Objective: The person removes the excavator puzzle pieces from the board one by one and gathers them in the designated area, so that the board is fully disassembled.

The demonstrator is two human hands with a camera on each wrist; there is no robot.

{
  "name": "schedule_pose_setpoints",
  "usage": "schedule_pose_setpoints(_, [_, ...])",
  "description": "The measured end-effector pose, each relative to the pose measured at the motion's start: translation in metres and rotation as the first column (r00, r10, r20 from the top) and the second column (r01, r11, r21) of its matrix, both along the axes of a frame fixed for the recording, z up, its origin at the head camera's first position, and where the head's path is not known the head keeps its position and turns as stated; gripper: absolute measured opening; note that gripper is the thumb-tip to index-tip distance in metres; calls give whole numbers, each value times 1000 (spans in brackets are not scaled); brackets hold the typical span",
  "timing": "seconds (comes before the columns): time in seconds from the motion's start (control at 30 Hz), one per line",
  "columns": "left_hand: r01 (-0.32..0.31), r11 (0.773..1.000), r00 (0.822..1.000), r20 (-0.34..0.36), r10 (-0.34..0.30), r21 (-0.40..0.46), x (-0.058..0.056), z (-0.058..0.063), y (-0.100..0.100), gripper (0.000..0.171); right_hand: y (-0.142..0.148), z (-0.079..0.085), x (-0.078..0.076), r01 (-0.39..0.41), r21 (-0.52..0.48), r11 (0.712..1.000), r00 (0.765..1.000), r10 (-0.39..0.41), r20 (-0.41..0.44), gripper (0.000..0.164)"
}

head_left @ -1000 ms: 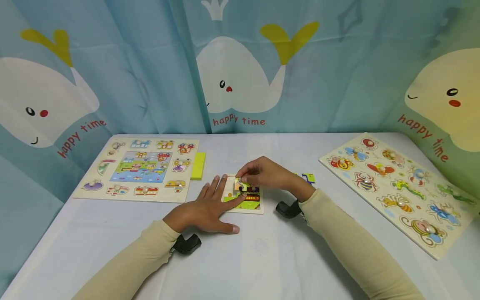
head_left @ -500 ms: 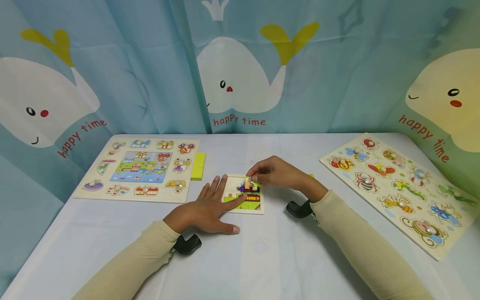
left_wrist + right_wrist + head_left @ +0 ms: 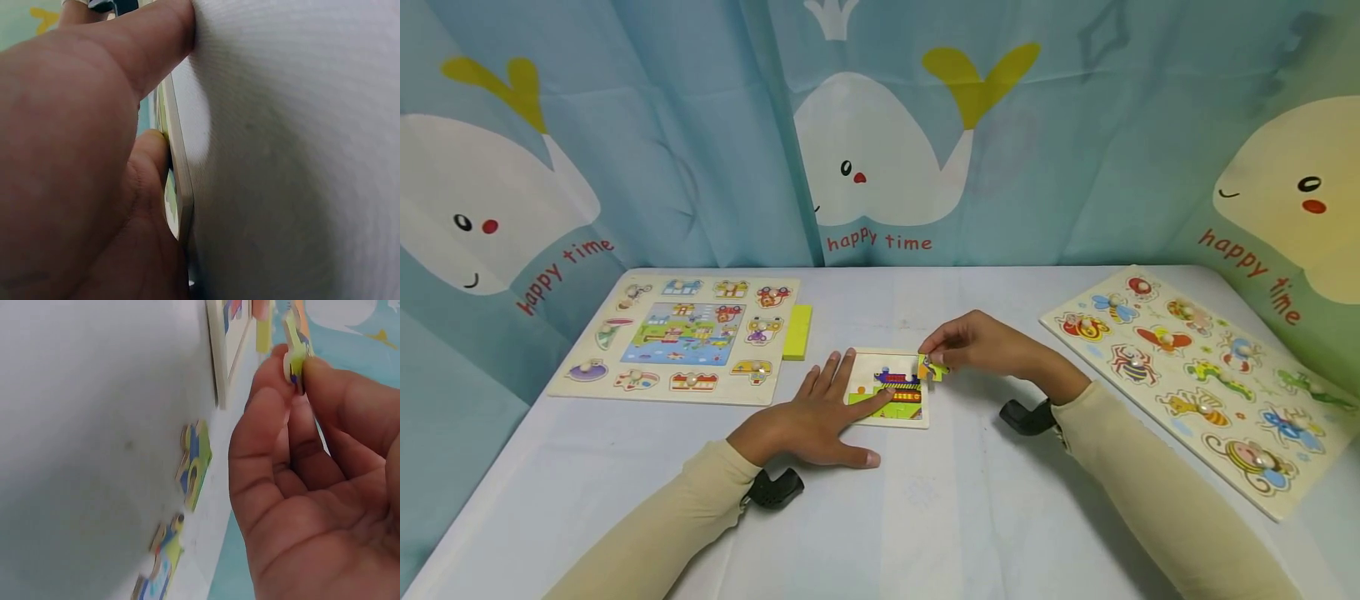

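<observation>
My left hand (image 3: 820, 421) lies spread over the left side of a small framed jigsaw puzzle (image 3: 906, 410), its fingers straight. In the left wrist view the board's edge (image 3: 178, 153) shows beside that hand. Between thumb and fingers my right hand (image 3: 981, 346) pinches a jigsaw piece (image 3: 931, 368), green and orange with dark marks, over the board's upper right edge. The lower part of the puzzle holds fitted pieces; bare wood shows at its top. In the right wrist view two loose jigsaw pieces, one nearer (image 3: 195, 464) and one farther (image 3: 161, 565), lie on the table.
A vehicle peg puzzle (image 3: 760, 292) stands at the left, with a yellow block (image 3: 797, 332) beside it. An insect peg puzzle (image 3: 1195, 392) lies angled at the right. Behind the table (image 3: 917, 517) hangs a blue whale-print curtain (image 3: 715, 150).
My right hand has carried the pinched jigsaw piece rightward, from over the middle of the board to its right edge. The left hand stays in place.
</observation>
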State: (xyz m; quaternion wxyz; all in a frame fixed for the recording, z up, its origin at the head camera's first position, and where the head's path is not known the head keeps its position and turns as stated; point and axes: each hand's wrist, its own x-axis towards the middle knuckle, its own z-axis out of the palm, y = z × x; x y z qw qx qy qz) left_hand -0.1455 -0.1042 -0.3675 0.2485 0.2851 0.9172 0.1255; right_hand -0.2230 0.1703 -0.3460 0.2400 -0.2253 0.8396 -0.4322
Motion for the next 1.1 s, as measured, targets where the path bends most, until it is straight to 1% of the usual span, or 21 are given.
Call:
schedule_pose_setpoints(0.2, [8,1000,1000,-5,-8,-2,0,0,1,82,12,-1,0,-30,22,999,999,29,22,21])
schedule_pose_setpoints(0.43, [20,1000,1000,-8,-20,10,0,0,0,82,22,-1,3,-56,38,998,998,56,8,23])
schedule_pose_setpoints(0.57, [20,1000,1000,-12,-20,9,0,0,0,83,23,0,4,-77,32,996,997,78,-6,22])
schedule_pose_setpoints(0.77, [27,1000,1000,-12,-27,12,0,0,0,82,25,1,7,-126,65,990,992,126,-2,22])
schedule_pose_setpoints(1.1, [24,1000,1000,-11,-24,8,1,1,-1,82,24,2,7,-142,124,982,989,147,-27,17])
